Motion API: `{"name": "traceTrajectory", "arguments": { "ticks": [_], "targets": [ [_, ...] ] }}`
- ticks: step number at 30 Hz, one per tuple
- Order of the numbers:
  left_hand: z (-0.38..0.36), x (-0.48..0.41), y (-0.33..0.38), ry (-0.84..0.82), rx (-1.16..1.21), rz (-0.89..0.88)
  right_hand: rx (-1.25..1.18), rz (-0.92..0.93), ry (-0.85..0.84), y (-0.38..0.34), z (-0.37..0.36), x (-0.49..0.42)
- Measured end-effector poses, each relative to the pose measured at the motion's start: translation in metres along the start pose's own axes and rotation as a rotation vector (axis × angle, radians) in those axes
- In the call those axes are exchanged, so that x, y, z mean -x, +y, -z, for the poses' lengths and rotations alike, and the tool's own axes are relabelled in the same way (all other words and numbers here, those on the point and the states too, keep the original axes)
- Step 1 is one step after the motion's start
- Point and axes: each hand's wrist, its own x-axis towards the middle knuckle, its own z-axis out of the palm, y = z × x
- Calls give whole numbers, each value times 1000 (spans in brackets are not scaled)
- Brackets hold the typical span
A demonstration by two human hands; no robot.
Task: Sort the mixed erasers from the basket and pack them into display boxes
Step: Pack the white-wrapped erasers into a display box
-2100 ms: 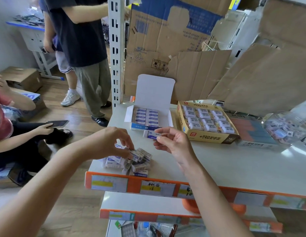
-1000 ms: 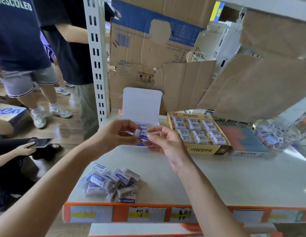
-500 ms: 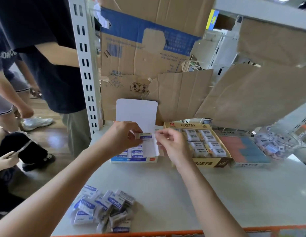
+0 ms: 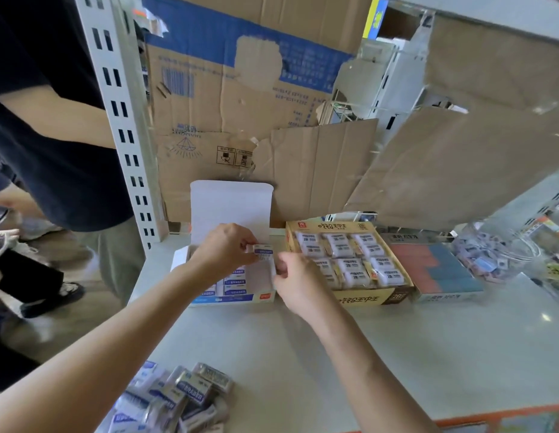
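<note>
My left hand [image 4: 225, 249] pinches a small white and blue eraser [image 4: 263, 250] above the open white display box [image 4: 231, 300], whose lid stands upright. Rows of blue-labelled erasers lie in the box; its right side shows bare bottom. My right hand [image 4: 295, 278] is at the box's right edge, fingers curled, just below the eraser; what it grips is not clear. A loose pile of wrapped erasers [image 4: 175, 401] lies on the shelf's near left corner.
A yellow box of 2B erasers [image 4: 346, 264] stands right of the white box, then a flat red and blue box [image 4: 443, 273] and a clear tub of mixed erasers [image 4: 490, 254]. Cardboard sheets lean behind. A person in dark clothes [image 4: 53, 135] stands at left by the shelf upright.
Both hands have carried the eraser from the pile to over the white box. My right hand has let go of the eraser and dropped to the box's right edge.
</note>
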Motion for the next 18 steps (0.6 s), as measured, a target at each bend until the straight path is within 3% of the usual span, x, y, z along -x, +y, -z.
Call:
{"name": "traceTrajectory", "arguments": {
  "ticks": [8, 18],
  "targets": [
    [-12, 1, 2, 25, -281, -90, 157, -25, 13, 2, -12, 1],
    [-8, 2, 4, 14, -207, -99, 157, -41, 30, 5, -15, -1]
  ]
}}
